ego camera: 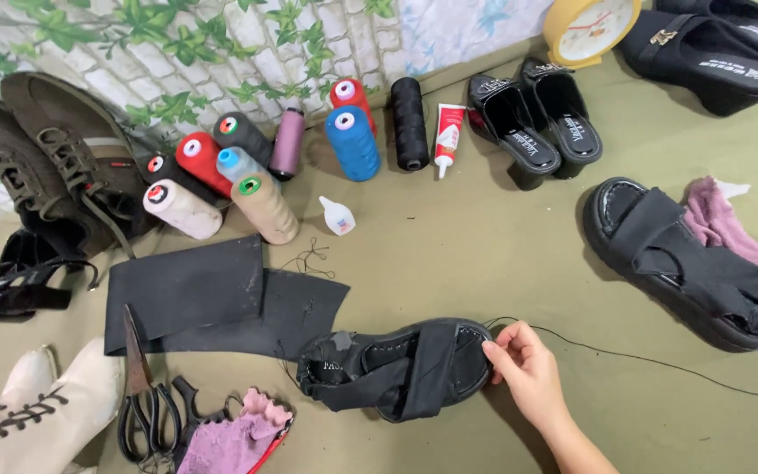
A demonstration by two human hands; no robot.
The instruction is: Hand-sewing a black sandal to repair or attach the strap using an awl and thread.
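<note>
At the toe rim of the black sandal, right hand: fingertips pinched narrow against the sole edge, apparently on a black thread that runs off to the right across the olive cloth; a needle, if any, is too small to tell. Left hand not in view.

Progress, as judged: the sandal lies on its side at lower centre, strap crossed over it, thread slack, so stitching looks mid-way. How much of the rim is sewn cannot be told. Its mate lies well apart at right, a pink rag beside it.

Count:
- thread cones: nine
- glue: one tube, one small bottle
- black heeled mules: two
- brown lace-up shoes: two
- scissors: one
- dark rubber sheets: two
- yellow clock: one
</note>
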